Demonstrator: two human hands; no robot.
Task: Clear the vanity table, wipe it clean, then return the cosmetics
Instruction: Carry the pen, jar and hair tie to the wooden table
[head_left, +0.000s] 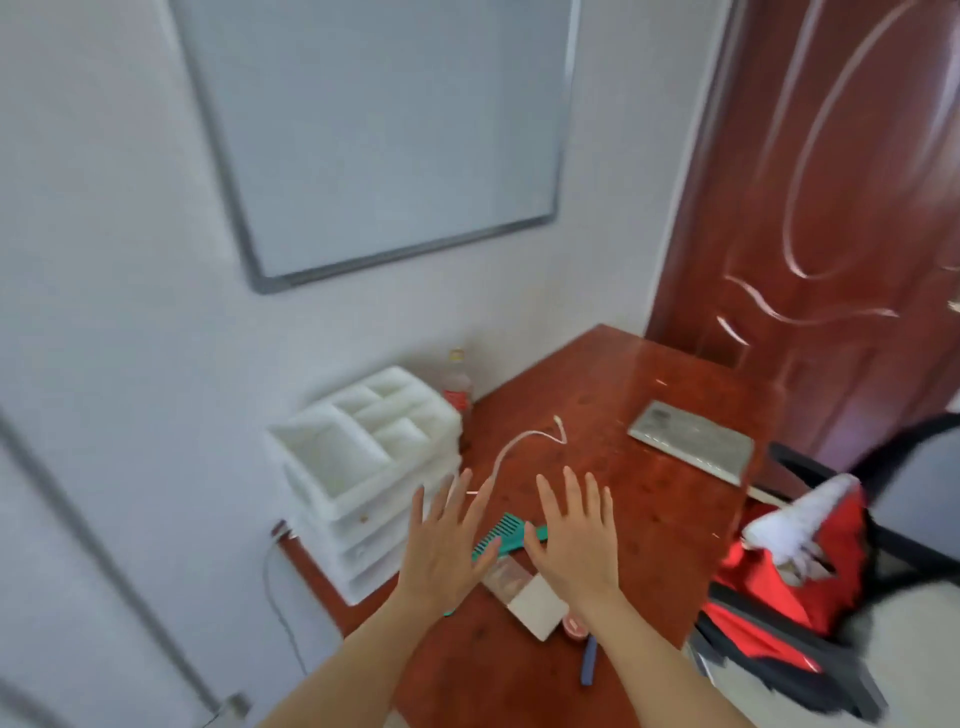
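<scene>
Red-brown wood: the vanity table (623, 405) stood glossy against a white wall.
Left hand (441, 545): spread flat, fingers straight and splayed, holding nothing, raised above the table's near part.
Right hand (574, 540): likewise wide and empty, just beside the left.
Teal comb (501, 535): lay on the table, seen between and partly behind both hands.
White organizer (363, 467): sat at the table's left edge by the wall, drawers stacked below open compartments.
Bottle (457, 389): upright behind the organizer.
White cable (524, 441): curled across the wood.
Grey flat case (691, 441): lay towards the table's far right.
Small box (535, 605): near the right wrist.
</scene>
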